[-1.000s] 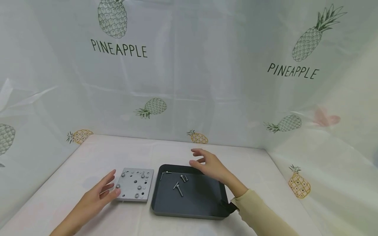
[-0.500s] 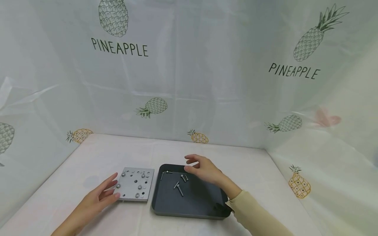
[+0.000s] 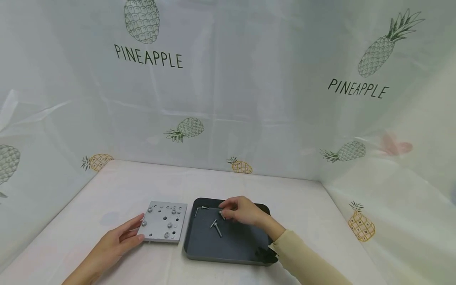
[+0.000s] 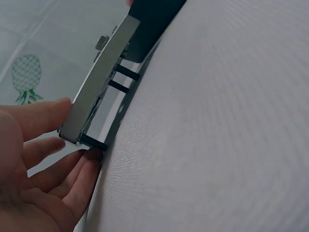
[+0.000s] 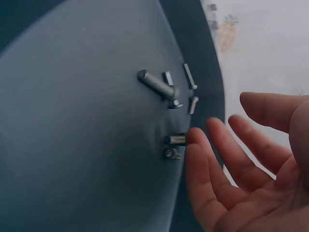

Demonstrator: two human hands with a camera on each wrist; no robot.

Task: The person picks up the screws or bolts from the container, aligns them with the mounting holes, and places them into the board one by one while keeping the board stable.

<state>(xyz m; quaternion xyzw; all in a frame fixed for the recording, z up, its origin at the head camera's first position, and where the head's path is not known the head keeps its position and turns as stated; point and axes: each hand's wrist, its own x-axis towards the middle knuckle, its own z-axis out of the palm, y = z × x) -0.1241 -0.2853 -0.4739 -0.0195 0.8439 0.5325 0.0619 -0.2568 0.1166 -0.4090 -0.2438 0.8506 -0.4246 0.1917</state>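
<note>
A silver metal plate (image 3: 162, 221) with holes and several bolt heads stands raised on bolt shanks (image 4: 127, 72) on the left. My left hand (image 3: 115, 243) holds its near-left corner; in the left wrist view the thumb lies on the plate's edge and fingers are bent below, by a shank. My right hand (image 3: 244, 211) is over the back of a dark grey tray (image 3: 246, 241), thumb and fingers apart. Two short bolts (image 5: 175, 140) lie right by its fingertips, not gripped. A larger bolt (image 3: 218, 230) lies nearer the tray's middle, touching or close to a thinner screw (image 3: 213, 223).
Two thin screws (image 3: 196, 212) lie at the tray's back-left corner. The tray stands just right of the plate on a white-covered table (image 3: 285, 198). A pineapple-print curtain (image 3: 249, 79) hangs behind and at both sides.
My right hand has moved down and slightly left, from above the tray's back rim to the short bolts. The left hand has shifted only slightly at the plate's corner.
</note>
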